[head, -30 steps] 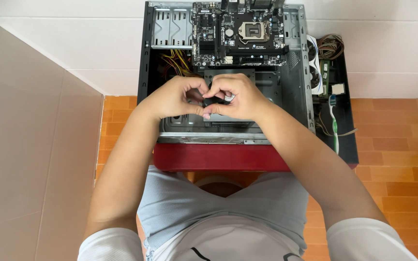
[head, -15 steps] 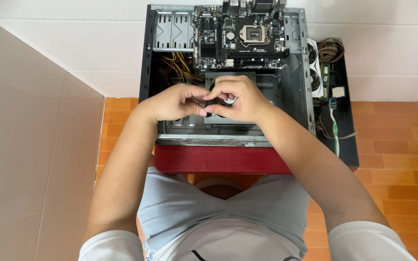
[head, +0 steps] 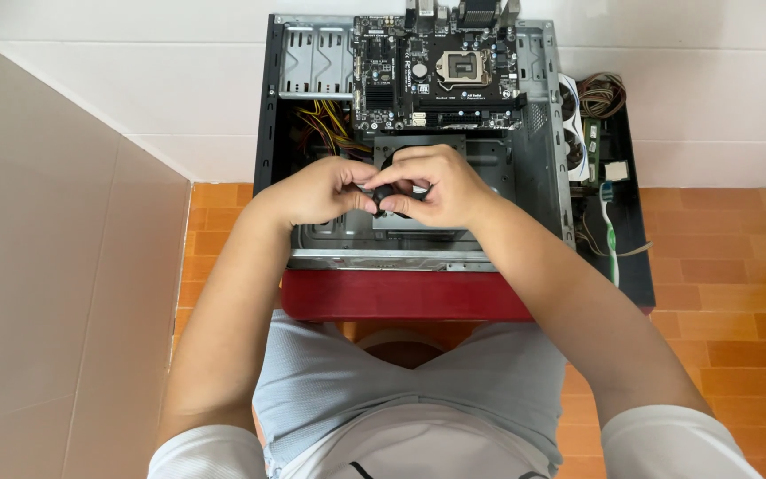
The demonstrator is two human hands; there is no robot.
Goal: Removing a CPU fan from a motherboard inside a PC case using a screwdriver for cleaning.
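An open computer case (head: 538,133) lies on a red stool (head: 401,297) in front of me, with a black motherboard (head: 441,75) mounted in its far half. Above the case's near half, my left hand (head: 316,191) and my right hand (head: 436,182) meet, fingers closed together on a small black part (head: 385,193). Most of that part is hidden by my fingers. A grey square plate (head: 418,146) lies in the case just under my hands. Yellow and black cables (head: 325,124) run along the case's left side.
A black side panel (head: 636,266) lies to the right of the case, carrying coiled cables (head: 600,93), a white fan part (head: 572,124), small components and a green-handled toothbrush (head: 609,235). White wall tiles stand behind, orange floor tiles below, a beige wall at left.
Both hands stay joined over the case; the fingers have shifted slightly around the small black part.
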